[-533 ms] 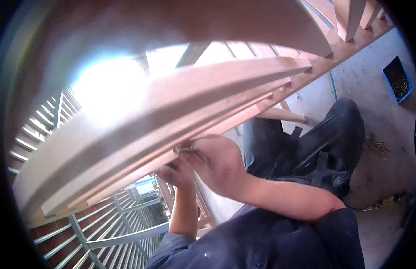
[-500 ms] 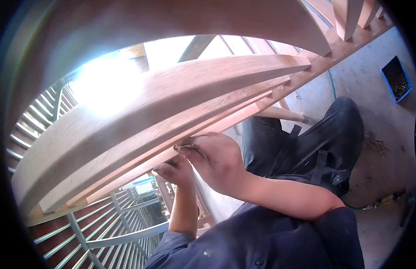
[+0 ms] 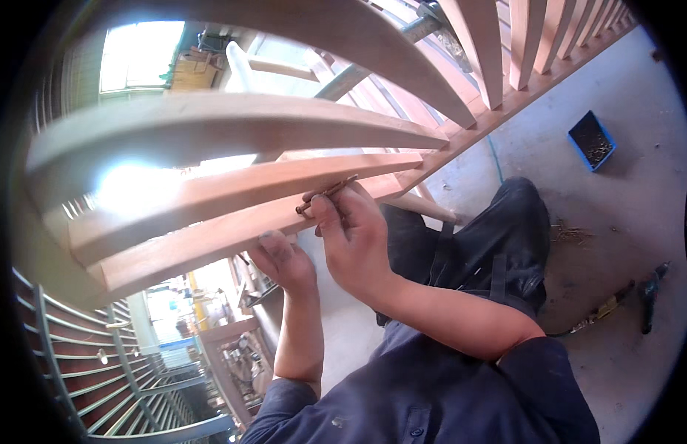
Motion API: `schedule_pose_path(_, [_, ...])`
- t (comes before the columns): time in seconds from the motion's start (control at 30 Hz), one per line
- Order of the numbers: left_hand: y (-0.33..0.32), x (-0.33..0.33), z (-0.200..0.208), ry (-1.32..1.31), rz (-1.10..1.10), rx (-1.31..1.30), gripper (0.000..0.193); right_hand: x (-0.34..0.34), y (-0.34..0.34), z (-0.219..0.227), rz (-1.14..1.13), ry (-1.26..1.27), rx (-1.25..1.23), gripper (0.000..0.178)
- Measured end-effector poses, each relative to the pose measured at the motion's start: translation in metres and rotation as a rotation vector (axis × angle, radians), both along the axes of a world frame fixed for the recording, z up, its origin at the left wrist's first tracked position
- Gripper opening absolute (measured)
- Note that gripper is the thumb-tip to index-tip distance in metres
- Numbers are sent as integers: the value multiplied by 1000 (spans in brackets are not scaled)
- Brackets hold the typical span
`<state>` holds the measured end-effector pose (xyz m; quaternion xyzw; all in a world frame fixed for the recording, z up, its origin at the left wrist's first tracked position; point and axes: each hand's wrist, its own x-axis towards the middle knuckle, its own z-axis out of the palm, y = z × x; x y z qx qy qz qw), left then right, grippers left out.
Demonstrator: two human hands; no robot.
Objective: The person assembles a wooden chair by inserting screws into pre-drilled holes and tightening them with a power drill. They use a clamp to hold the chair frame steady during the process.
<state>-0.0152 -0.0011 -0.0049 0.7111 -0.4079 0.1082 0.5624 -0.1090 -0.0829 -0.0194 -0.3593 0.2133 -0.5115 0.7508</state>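
A long, dark brown screw (image 3: 336,187) lies slantwise in the fingers of my right hand (image 3: 356,237), its head toward the lower left. Those fingers are closed in a pinch, in front of the lowest wooden slat (image 3: 188,238); a second screw may be among them. Just below and left, my left hand (image 3: 285,263) is at that slat's lower edge with its fingers curled in. What it holds, if anything, I cannot make out. Above both hands, thick curved wooden slats (image 3: 225,122) join a long wooden rail (image 3: 499,124) running up to the right.
Right of my knees, a blue-rimmed tray (image 3: 613,148) of small metal pieces stands on the concrete floor. Loose screws (image 3: 571,233) are scattered nearer. A dark teal power drill (image 3: 649,300) and a yellow-and-black tool (image 3: 604,309) lie farther right. Metal racks (image 3: 99,370) stand at the lower left.
My right hand has come up and away from my left, bringing the screw into plain sight. The view has shifted, so more slats and the drill show. My left hand stays by the slat's edge.
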Motion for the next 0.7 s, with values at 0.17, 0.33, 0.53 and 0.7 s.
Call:
schedule_pose_path(0.17, [-19, 5, 9, -102, -181, 49, 75, 3, 0, -1, -19, 86, -57, 21])
schedule_pose_path(0.33, [-15, 10, 21, -22, -345, 39, 88, 8, 3, 5, -15, 30, 42, 25])
schedule_pose_path(0.53, [-11, 26, 26, 68, -469, 30, 91, 10, 5, 9, 49, -85, 219, 28])
schedule_pose_path(0.7, [-4, 33, 19, 30, -470, 76, 90, 14, 7, 13, 61, -47, 254, 29])
